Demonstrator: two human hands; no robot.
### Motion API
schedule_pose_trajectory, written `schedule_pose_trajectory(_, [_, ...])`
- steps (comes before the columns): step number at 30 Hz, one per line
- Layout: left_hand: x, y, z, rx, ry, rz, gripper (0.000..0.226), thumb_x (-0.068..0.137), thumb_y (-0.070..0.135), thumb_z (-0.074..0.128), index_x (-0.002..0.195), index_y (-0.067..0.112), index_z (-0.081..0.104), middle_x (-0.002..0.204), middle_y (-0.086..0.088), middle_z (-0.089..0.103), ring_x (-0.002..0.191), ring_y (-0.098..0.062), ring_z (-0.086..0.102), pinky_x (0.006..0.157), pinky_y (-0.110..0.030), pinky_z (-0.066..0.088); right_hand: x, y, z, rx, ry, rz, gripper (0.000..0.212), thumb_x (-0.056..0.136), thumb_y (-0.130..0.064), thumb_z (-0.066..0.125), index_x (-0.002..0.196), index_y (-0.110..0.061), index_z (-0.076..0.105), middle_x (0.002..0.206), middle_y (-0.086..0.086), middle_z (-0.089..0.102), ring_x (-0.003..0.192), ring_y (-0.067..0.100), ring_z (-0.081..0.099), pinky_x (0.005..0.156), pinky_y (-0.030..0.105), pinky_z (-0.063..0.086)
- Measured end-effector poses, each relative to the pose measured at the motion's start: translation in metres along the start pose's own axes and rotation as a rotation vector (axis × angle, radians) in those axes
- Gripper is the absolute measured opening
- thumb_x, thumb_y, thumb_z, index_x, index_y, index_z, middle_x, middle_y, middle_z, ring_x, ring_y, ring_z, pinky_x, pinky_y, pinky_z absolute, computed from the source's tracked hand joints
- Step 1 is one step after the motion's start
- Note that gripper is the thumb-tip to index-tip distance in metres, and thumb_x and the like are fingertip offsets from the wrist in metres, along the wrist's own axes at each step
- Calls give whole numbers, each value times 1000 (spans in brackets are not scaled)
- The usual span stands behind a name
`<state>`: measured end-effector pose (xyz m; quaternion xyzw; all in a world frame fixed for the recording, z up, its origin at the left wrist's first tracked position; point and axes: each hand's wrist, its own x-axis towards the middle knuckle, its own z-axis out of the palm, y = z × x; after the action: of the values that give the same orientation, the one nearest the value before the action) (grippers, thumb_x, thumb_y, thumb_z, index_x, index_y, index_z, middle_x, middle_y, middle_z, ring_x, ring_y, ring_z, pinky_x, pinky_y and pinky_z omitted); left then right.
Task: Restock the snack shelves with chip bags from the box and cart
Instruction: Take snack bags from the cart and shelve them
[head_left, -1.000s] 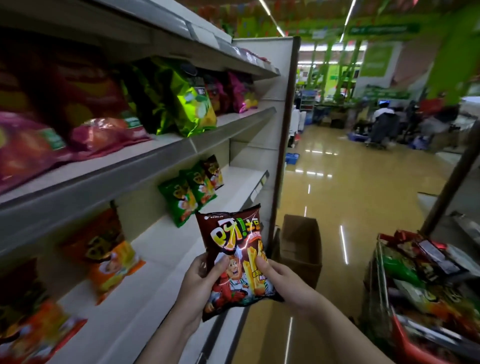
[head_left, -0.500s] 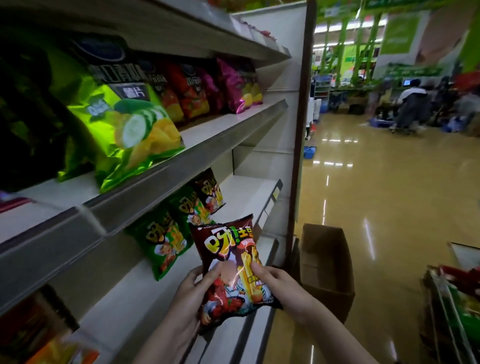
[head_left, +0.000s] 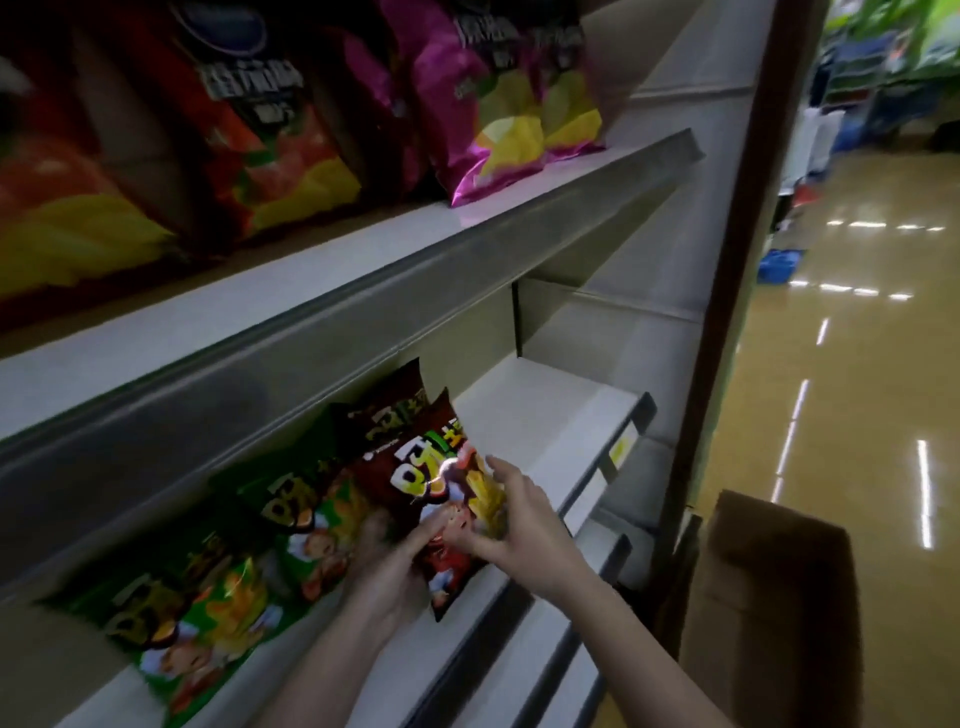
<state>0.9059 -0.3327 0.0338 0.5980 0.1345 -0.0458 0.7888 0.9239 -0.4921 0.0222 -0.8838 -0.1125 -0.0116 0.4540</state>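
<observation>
Chip bag pinched at its lower edges by both hands: best slid upright onto shelf, just beside matching brown bag.

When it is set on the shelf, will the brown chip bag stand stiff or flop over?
The brown chip bag looks puffy and glossy, so probably light and slippery. Both the left hand and right hand steady it; it may well lean like the green bags beside it.
</observation>
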Motion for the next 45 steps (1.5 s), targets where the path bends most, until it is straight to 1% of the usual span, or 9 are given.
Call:
schedule_pose_trajectory(3, [48, 1, 47, -27, 60, 52, 55, 75, -1, 71, 126, 6, 55, 118, -18, 67, 99, -27, 69, 69, -32, 58, 50, 28, -15, -66, 11, -59, 113, 70, -57, 79, 154, -21, 12, 147, 6, 36, 134, 22, 35, 107, 29, 32])
schedule_pose_trajectory(9, [129, 13, 90, 147, 45, 60, 32, 89, 3, 63, 120, 10, 62, 113, -6, 71, 99, -14, 69, 80, -23, 55, 139, 81, -19, 78, 148, -2, 110, 70, -37, 85, 154, -15, 18, 138, 17, 45, 127, 34, 42, 105, 44, 39])
schedule_pose_trajectory(13, [153, 23, 90, 188, 246, -55, 9, 92, 18, 64, 99, 19, 59, 97, 2, 66, 85, -10, 60, 77, -25, 47, 183, 97, -7, 167, 150, 44, 113, 68, -31, 88, 154, -14, 17, 141, 17, 39, 132, 32, 36, 110, 40, 32])
schedule_pose_trajectory(21, [154, 35, 70, 122, 417, -160, 41, 95, 33, 58, 130, 12, 55, 118, -5, 56, 111, -24, 52, 86, -30, 41, 237, 108, 18, 146, 170, -11, 103, 65, -36, 88, 148, -15, 30, 136, 7, 51, 128, 26, 46, 107, 44, 41])
schedule_pose_trajectory(30, [143, 40, 69, 65, 395, -133, 16, 97, 27, 56, 112, 19, 57, 101, 0, 58, 100, -20, 54, 70, -27, 47, 234, 103, 15, -94, 25, 84, 117, 74, -42, 81, 155, -14, 1, 159, 17, 17, 142, 38, 25, 111, 50, 33])
schedule_pose_trajectory(34, [131, 41, 73, 34, 355, -80, 8, 98, 21, 54, 92, 22, 60, 89, 5, 61, 81, -11, 58, 71, -25, 50, 210, 93, 2, -89, 146, -6, 74, 89, -28, 68, 148, -4, 30, 146, 21, 37, 129, 39, 43, 101, 44, 42])
schedule_pose_trajectory(38, [104, 39, 70, -2, 275, 8, 16, 99, 16, 51, 114, 17, 57, 103, -3, 62, 90, -18, 62, 79, -30, 53, 161, 73, -12, -63, 210, -72, 30, 95, -20, 59, 122, -7, 61, 121, 13, 60, 101, 30, 63, 82, 37, 50])
schedule_pose_trajectory(41, [71, 38, 65, -2, 218, 38, 14, 99, 13, 51, 111, 13, 58, 96, -4, 66, 84, -19, 66, 65, -24, 54, 112, 49, -17, -14, 161, -36, 20, 94, -17, 59, 111, -11, 66, 109, 6, 69, 89, 22, 67, 76, 27, 47])
schedule_pose_trajectory(45, [9, 38, 56, 19, 108, 60, 13, 99, 12, 48, 98, 14, 60, 90, -6, 68, 79, -19, 67, 66, -26, 52, 34, 4, -23, 38, 123, -22, 15, 94, -20, 60, 106, -17, 68, 96, -3, 72, 85, 13, 68, 82, 28, 52])
